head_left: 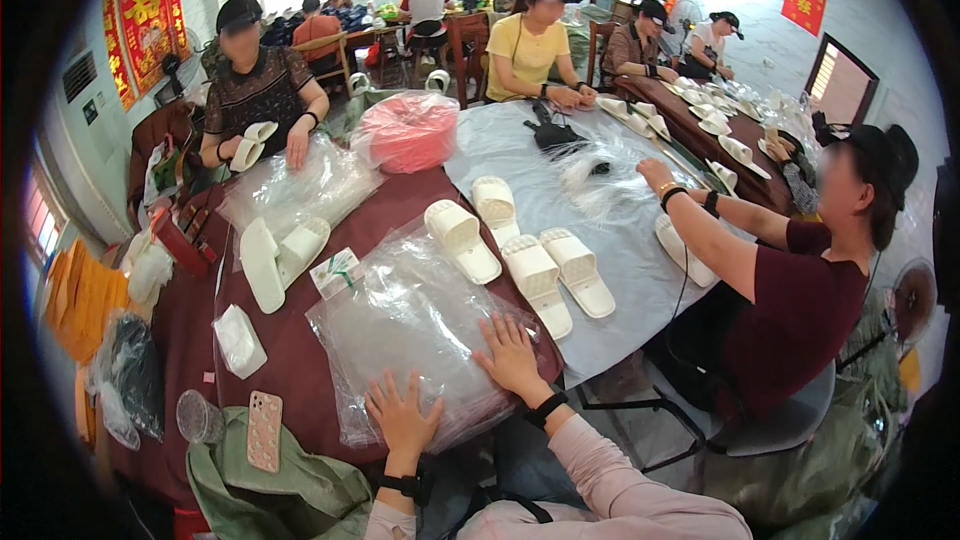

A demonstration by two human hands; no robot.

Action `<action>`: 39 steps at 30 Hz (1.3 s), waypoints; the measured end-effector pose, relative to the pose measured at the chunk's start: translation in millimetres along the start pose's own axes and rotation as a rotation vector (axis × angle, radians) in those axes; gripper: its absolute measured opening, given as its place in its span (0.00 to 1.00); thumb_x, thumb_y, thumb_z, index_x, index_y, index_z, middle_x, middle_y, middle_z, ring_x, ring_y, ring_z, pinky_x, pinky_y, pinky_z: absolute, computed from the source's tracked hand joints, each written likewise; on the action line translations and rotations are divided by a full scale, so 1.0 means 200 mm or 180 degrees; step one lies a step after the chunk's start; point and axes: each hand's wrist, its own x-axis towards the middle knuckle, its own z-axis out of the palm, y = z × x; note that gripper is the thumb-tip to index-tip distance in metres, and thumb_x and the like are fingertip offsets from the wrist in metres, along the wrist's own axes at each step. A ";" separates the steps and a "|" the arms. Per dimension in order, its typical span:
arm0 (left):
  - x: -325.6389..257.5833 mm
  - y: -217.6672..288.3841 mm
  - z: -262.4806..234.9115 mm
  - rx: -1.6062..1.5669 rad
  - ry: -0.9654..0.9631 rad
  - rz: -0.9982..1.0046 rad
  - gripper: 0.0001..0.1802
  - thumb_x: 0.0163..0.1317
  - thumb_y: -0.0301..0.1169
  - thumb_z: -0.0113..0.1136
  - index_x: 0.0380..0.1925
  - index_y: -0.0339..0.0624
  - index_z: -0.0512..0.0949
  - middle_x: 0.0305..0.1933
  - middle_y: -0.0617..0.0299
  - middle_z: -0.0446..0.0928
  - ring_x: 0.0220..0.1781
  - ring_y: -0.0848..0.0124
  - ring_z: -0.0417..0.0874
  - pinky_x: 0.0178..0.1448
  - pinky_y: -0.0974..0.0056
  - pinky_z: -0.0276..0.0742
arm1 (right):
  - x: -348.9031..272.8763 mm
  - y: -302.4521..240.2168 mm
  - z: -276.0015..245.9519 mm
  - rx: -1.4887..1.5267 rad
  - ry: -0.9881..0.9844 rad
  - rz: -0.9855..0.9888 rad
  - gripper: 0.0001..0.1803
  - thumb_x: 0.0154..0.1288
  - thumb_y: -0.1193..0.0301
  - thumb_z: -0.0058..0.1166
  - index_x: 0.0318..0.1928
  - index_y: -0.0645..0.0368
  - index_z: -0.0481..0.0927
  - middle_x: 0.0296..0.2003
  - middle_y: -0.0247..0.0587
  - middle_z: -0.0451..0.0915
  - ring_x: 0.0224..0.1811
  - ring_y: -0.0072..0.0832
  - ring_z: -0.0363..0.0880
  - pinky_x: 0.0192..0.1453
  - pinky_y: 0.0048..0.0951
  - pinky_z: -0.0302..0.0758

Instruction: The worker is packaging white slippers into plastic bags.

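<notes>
A stack of clear plastic bags lies on the dark red tablecloth in front of me. My left hand rests flat on its near edge with the fingers spread. Further right, my right hand also lies open on the bags, fingers stretched forward. Neither hand grips anything. Just beyond the stack are several white slide slippers, some on the red cloth and some on the grey sheet. Another white slipper pair lies to the left, and a small white card with green markings touches the bags' far left corner.
Left of the bags are a white packet, a clear plastic cup and a patterned phone on green sacking. A pink roll in plastic stands farther back. Co-workers sit around the table, one close on my right.
</notes>
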 end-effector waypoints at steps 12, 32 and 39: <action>-0.02 -0.01 0.02 0.0200 0.0117 0.0191 0.37 0.52 0.54 0.58 0.62 0.56 0.66 0.69 0.42 0.55 0.69 0.38 0.50 0.69 0.37 0.42 | -0.05 -0.02 -0.02 -0.0077 0.0108 0.0054 0.34 0.65 0.48 0.44 0.67 0.51 0.60 0.67 0.48 0.58 0.70 0.46 0.52 0.70 0.50 0.48; -0.02 -0.02 0.03 0.0279 0.0135 0.0149 0.37 0.52 0.54 0.57 0.63 0.57 0.65 0.70 0.43 0.53 0.70 0.39 0.50 0.69 0.38 0.42 | 0.23 0.60 -0.25 0.0313 0.0109 0.0991 0.23 0.56 0.57 0.57 0.55 0.40 0.77 0.62 0.66 0.60 0.66 0.57 0.56 0.66 0.50 0.56; -0.01 -0.01 0.02 0.0193 0.0110 0.0077 0.37 0.52 0.53 0.57 0.63 0.57 0.66 0.70 0.44 0.53 0.71 0.40 0.48 0.69 0.37 0.42 | 0.43 0.71 -0.16 0.0407 -0.0599 0.1291 0.22 0.59 0.58 0.48 0.51 0.51 0.78 0.60 0.65 0.62 0.68 0.52 0.54 0.69 0.56 0.48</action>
